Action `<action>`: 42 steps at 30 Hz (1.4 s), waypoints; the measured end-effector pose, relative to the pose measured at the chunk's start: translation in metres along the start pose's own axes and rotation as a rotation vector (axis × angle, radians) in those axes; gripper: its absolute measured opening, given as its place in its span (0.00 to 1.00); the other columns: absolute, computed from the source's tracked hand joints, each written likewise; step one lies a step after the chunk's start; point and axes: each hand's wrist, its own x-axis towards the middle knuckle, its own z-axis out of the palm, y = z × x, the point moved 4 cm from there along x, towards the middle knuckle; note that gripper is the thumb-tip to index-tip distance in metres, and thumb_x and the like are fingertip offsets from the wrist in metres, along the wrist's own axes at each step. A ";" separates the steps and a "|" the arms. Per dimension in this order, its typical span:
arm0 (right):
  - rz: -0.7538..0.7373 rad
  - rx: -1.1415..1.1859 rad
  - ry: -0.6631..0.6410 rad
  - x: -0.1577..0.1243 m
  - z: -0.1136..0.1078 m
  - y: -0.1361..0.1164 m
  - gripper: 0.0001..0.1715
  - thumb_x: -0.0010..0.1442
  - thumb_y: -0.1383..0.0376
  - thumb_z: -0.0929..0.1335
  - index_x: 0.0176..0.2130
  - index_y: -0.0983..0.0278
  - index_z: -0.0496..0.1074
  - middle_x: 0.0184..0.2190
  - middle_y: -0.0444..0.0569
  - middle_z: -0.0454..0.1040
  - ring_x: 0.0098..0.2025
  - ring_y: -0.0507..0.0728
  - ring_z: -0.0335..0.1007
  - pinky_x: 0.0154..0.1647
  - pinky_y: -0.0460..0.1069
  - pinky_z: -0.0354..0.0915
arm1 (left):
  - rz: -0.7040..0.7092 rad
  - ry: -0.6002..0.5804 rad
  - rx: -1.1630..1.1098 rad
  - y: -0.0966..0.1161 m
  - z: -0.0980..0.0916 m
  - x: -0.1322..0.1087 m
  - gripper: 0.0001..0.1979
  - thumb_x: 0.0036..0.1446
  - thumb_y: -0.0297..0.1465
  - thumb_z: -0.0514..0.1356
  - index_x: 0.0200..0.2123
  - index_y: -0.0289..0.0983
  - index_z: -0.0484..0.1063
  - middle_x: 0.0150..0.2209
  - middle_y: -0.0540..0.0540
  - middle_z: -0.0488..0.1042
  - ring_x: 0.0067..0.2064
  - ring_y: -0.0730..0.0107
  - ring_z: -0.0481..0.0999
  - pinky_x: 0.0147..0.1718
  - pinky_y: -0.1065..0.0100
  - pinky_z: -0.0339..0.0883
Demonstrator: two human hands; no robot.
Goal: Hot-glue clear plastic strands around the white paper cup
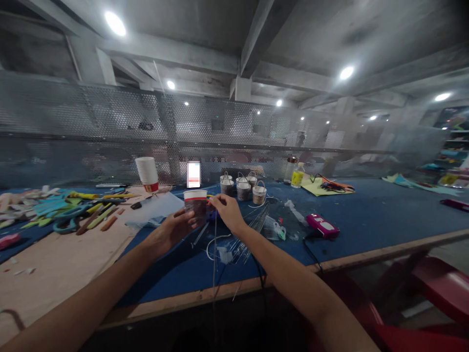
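My left hand is wrapped around a paper cup with a white rim and red band. The cup's lower part looks covered in dark brown cord. Close by the cup's right side, my right hand has its fingers pinched on a thin cord, which hangs down past the table edge. Behind my hands stand several small white-topped cups with dark or tan wrapping and looped handles. Below my right wrist lies a spread of thin wire-like strands.
A stack of paper cups stands at the back left, near blue scissors and coloured sticks. A lit phone leans behind the cup. To the right are a magenta device, a yellow-labelled bottle and a red chair.
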 end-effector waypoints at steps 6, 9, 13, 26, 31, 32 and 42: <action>-0.065 -0.050 -0.026 -0.006 0.004 -0.005 0.11 0.69 0.61 0.70 0.35 0.61 0.77 0.37 0.46 0.83 0.40 0.58 0.82 0.51 0.50 0.73 | 0.037 -0.052 0.067 0.000 -0.006 0.004 0.17 0.56 0.29 0.74 0.50 0.40 0.86 0.55 0.38 0.87 0.58 0.51 0.84 0.59 0.58 0.75; -0.165 -0.167 -0.014 -0.010 0.005 -0.010 0.09 0.70 0.61 0.71 0.37 0.61 0.79 0.40 0.48 0.83 0.43 0.57 0.80 0.53 0.50 0.72 | 0.064 -0.029 0.069 -0.001 -0.009 0.007 0.15 0.57 0.28 0.74 0.48 0.39 0.86 0.54 0.38 0.87 0.57 0.53 0.84 0.58 0.60 0.76; -0.349 -0.393 -0.099 -0.018 0.011 -0.018 0.12 0.74 0.61 0.69 0.38 0.62 0.80 0.42 0.50 0.83 0.48 0.58 0.78 0.57 0.51 0.68 | 0.089 0.018 0.025 0.000 -0.011 0.009 0.15 0.56 0.24 0.73 0.47 0.37 0.85 0.50 0.40 0.88 0.53 0.58 0.86 0.58 0.61 0.76; -0.154 -1.096 -0.217 -0.006 -0.018 -0.016 0.16 0.76 0.58 0.68 0.55 0.65 0.78 0.56 0.58 0.81 0.59 0.64 0.76 0.59 0.57 0.66 | -0.033 0.201 -0.085 0.003 -0.025 0.006 0.05 0.64 0.23 0.67 0.41 0.37 0.81 0.34 0.44 0.86 0.33 0.64 0.86 0.35 0.69 0.83; 0.043 -1.334 -0.447 -0.009 -0.032 0.009 0.24 0.72 0.54 0.72 0.60 0.66 0.74 0.59 0.62 0.80 0.62 0.69 0.77 0.56 0.57 0.70 | -0.054 0.260 -0.108 0.007 -0.024 0.000 0.07 0.61 0.21 0.70 0.34 0.38 0.80 0.24 0.48 0.79 0.25 0.68 0.81 0.26 0.72 0.79; 0.049 -1.345 -0.462 -0.010 -0.031 0.013 0.24 0.71 0.55 0.73 0.59 0.67 0.74 0.58 0.63 0.80 0.61 0.69 0.78 0.55 0.57 0.71 | -0.049 0.252 -0.120 0.007 -0.022 0.000 0.07 0.61 0.21 0.70 0.34 0.38 0.80 0.25 0.47 0.80 0.24 0.70 0.80 0.26 0.74 0.78; -0.029 -1.378 -0.428 -0.017 -0.016 0.027 0.21 0.74 0.66 0.65 0.63 0.71 0.70 0.57 0.65 0.78 0.58 0.68 0.80 0.56 0.57 0.72 | -0.029 0.201 -0.210 0.010 -0.018 -0.002 0.08 0.65 0.16 0.63 0.36 0.33 0.78 0.23 0.48 0.78 0.22 0.74 0.78 0.23 0.76 0.77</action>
